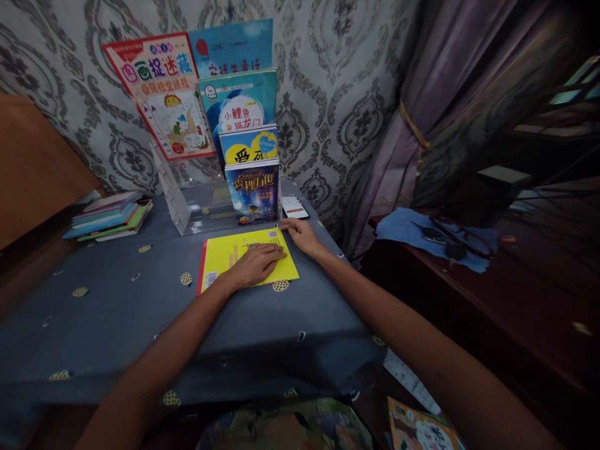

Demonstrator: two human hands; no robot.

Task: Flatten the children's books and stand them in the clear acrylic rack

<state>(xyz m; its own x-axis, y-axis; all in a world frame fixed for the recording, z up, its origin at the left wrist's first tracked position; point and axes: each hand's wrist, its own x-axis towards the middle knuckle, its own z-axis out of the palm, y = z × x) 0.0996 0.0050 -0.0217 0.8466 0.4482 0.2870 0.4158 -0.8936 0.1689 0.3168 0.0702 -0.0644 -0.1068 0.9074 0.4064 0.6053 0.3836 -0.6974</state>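
A yellow book (225,250) with a red spine lies flat on the blue-grey tablecloth (117,300). My left hand (257,262) lies flat on the book's cover, fingers stretched out. My right hand (300,232) rests at the book's far right corner, fingers out and touching the edge. Just behind the book stands a clear tiered display rack (175,200) holding several picture books, the front one dark blue (252,190).
A stack of thin books (110,215) lies at the table's left. A phone (295,209) sits right of the rack. A dark side table (469,294) with a blue cloth (403,228) stands at right, beside a purple curtain (450,106). Another book (422,431) lies below, near the floor.
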